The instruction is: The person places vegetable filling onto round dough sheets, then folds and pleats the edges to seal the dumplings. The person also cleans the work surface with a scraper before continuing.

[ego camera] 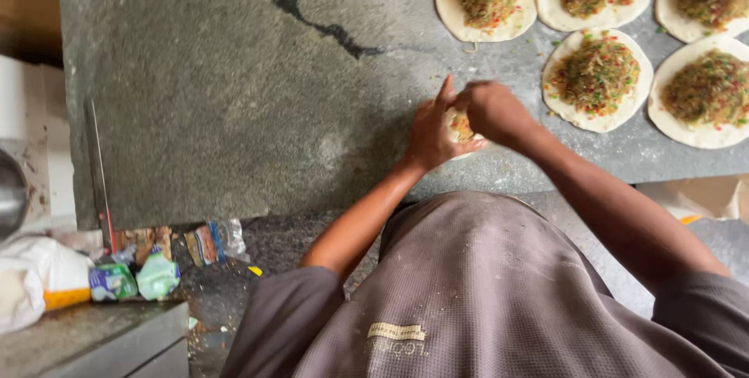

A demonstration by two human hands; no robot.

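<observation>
Both my hands close around one round of pale dough with vegetable filling (462, 127) near the front edge of the grey stone counter (234, 89). My left hand (431, 132) cups its left side, fingers up. My right hand (490, 110) pinches over its top and right side. Most of the piece is hidden by my hands. Several flat dough rounds topped with shredded filling lie at the upper right, the nearest one (597, 79) just right of my right hand.
A dark crack (312, 23) runs across the counter's far part. At the lower left, below the counter, lie crumpled wrappers and packets (156, 269), a white bag (35, 276) and a metal surface (86, 339). A thin rod (97, 167) leans at the counter's left edge.
</observation>
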